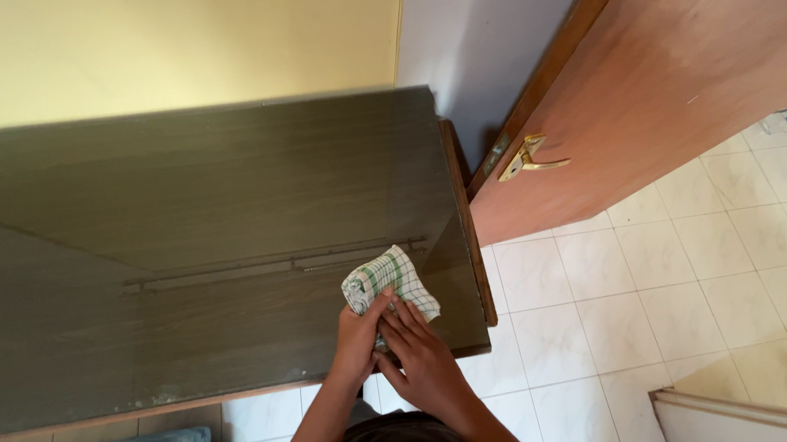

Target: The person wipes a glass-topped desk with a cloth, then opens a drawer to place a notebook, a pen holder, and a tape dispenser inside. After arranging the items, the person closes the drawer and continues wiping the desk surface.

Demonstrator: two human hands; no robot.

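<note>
A dark wood-grain table [183, 197] under a smooth, reflective glass top fills most of the view, its long flat slab running up to a pale yellow wall [149, 19]. Right of the table a reddish-brown wooden door [660, 110] stands ajar, a brass lever handle [529, 158] on its face. Below the door and right of the table lies a glossy cream tile floor [684, 297] in square slabs. Near the table's front right corner sits a crumpled soft cloth [389, 281], white with green checks. The right hand [425, 357] lies at the cloth's near edge, fingers stretched flat onto it. The left hand [361, 325], touching the right, curls around the cloth's near left part and grips it.
</note>
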